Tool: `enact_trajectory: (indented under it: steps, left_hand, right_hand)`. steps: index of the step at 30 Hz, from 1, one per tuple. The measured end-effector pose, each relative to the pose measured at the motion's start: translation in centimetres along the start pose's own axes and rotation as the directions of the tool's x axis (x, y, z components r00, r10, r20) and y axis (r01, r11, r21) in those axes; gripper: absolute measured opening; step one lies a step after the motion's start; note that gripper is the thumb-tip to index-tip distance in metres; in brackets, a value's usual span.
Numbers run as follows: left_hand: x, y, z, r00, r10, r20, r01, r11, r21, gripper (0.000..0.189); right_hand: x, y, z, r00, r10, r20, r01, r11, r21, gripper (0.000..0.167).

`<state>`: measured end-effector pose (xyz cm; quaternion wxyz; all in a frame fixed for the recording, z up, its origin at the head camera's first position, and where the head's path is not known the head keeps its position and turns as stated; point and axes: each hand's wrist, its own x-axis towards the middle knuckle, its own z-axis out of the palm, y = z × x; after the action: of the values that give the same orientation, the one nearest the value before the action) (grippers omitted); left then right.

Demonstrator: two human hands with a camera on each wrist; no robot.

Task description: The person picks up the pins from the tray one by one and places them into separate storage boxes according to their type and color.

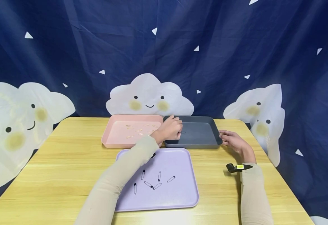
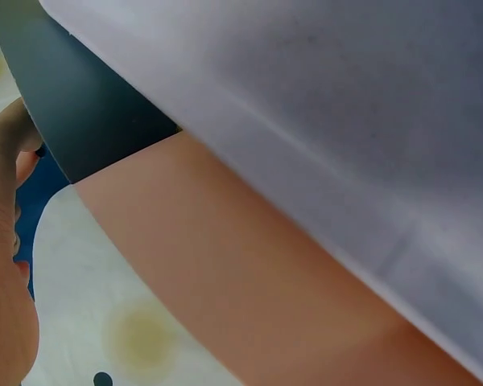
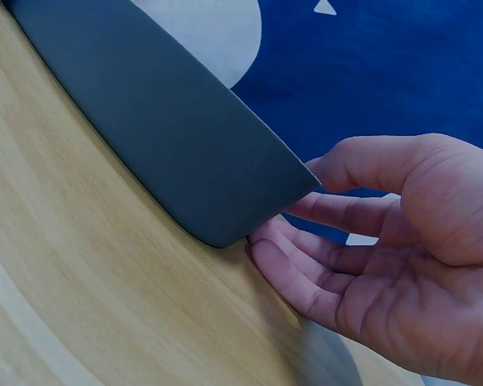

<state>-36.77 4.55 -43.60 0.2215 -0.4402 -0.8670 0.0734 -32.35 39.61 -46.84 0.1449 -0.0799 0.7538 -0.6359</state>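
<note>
My left hand (image 1: 171,128) is over the left end of a dark grey tray (image 1: 197,132), back of the hand up; its fingertips are hidden. Just right of it a safety pin (image 1: 183,132) shows against the grey tray; whether the fingers touch it I cannot tell. My right hand (image 1: 234,142) is at the grey tray's right end. In the right wrist view, the thumb and fingers (image 3: 278,257) of that hand rest against the tray's outer corner. On a lilac tray (image 1: 178,197) nearer me lie several black-headed safety pins (image 1: 159,176).
A pink tray (image 1: 116,131) with several gold-coloured pins (image 1: 129,127) stands left of the grey one, end to end. All three trays stand on a wooden table (image 1: 62,175). A blue curtain (image 1: 164,56) with white clouds hangs behind its far edge.
</note>
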Motion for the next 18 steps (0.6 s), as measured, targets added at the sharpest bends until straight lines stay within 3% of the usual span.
enact_trajectory:
  steps: [6, 14, 18]
  left_hand:
    - [0.04, 0.09, 0.27, 1.0, -0.006, 0.013, 0.006, 1.0, -0.009, 0.009]
    - [0.13, 0.26, 0.2, 0.989, -0.054, 0.138, 0.059, 0.998, -0.034, 0.019]
    - [0.13, 0.24, 0.42, 0.986, -0.066, 0.155, 0.073, 0.997, -0.04, 0.024]
  right_hand:
    - [0.05, 0.13, -0.09, 1.0, 0.014, -0.009, -0.014, 1.0, -0.002, 0.056]
    - [0.03, 0.05, -0.15, 0.999, 0.032, -0.011, -0.032, 0.999, -0.021, 0.057]
    - [-0.03, -0.12, -0.07, 0.999, 0.037, -0.005, -0.037, 0.999, -0.012, 0.058]
